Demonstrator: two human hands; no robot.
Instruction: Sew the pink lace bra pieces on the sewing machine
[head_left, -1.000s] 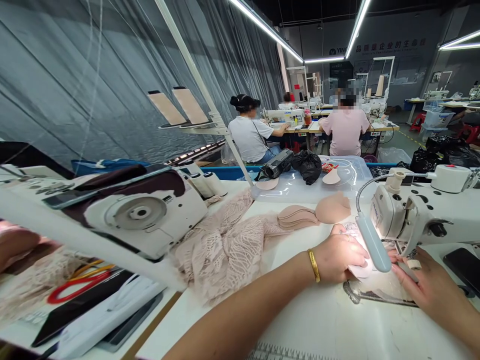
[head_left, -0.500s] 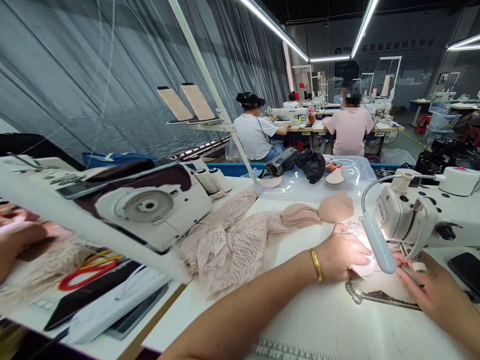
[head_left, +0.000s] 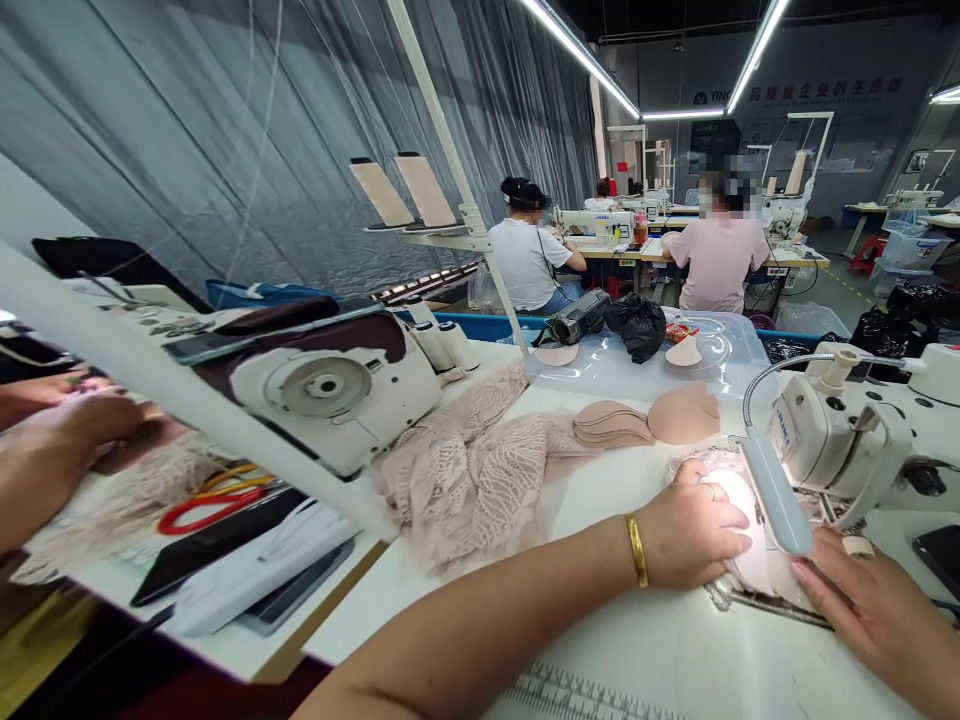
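Observation:
My left hand [head_left: 694, 530], with a gold bangle at the wrist, is closed on a pale pink cup-shaped fabric piece [head_left: 750, 560]. The piece lies in bright lamp light beside the sewing machine [head_left: 810, 425]. My right hand [head_left: 862, 590], a pale band round one finger, holds the piece's right edge near the needle area; the lamp head [head_left: 780, 500] hides some of its fingertips. Behind my left hand, sheer lace fabric [head_left: 682, 465] shows. Farther back lie a stack of beige cup pads [head_left: 611, 425] and a rounded beige pad [head_left: 682, 413].
Crumpled lace [head_left: 480, 490] covers the table's left part. A clear plastic lid [head_left: 720, 360] carries a black bag [head_left: 637, 325]. A white thread-stand pole [head_left: 202, 400] crosses at left, before a co-worker's hand [head_left: 90, 430] and red scissors [head_left: 214, 508]. A ruler [head_left: 570, 690] marks the front.
The view has swung slightly left. My left hand has shifted nearer to me over the fabric piece, and more of the piece shows under the lamp. My right hand stays beside the machine.

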